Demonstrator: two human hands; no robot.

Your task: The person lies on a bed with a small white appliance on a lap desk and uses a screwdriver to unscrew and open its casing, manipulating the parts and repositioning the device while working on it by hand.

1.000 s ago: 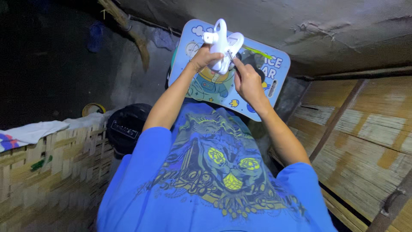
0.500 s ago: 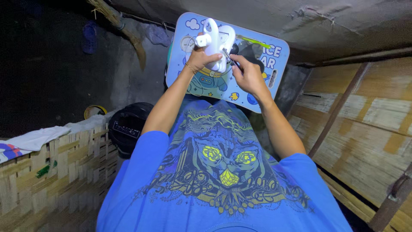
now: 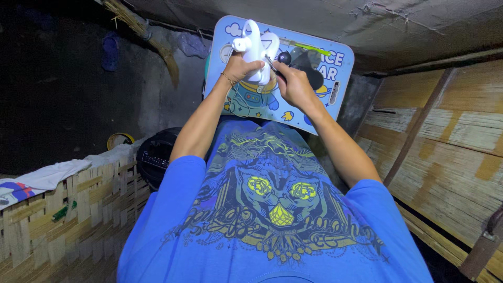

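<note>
Both hands (image 3: 242,67) (image 3: 291,83) grip the white device (image 3: 255,50) above the blue board's (image 3: 335,73) edge.

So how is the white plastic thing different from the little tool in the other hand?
The white plastic gadget is bigger, pale and chunky with a loop on top; the thin metal tool is small, slim and has a dark round knob. Left hand wraps the gadget; right hand pinches the tool. Both are over the blue cartoon board.
</note>
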